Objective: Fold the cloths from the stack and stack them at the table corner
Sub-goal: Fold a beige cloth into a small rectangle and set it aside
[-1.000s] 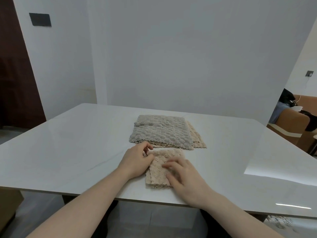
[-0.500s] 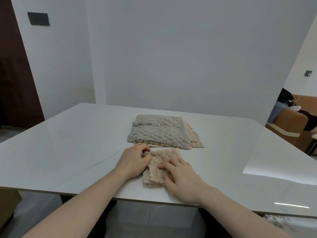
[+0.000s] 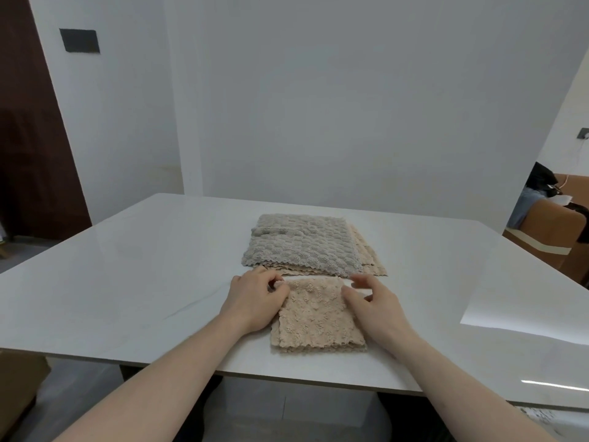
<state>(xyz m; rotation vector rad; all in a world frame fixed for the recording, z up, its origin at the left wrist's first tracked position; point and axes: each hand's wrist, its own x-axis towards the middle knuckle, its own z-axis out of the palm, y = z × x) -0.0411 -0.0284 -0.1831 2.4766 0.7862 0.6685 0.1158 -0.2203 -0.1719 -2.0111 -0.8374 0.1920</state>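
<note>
Between the hands: folded beige cloth (image 3: 317, 314), lying flat near the desk (image 3: 127, 282) front edge. Left hand (image 3: 255, 301) is pinching its far left corner with curled fingers. Right hand (image 3: 376, 304) is touching its right edge, fingers loosely bent, gripping nothing. Beyond both hands: stack (image 3: 302, 244), grey cloth lying on top.

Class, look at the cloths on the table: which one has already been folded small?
The beige cloth nearest the person, between the left hand and right hand. It lies alone; the grey cloth tops the unfolded stack behind.
</note>
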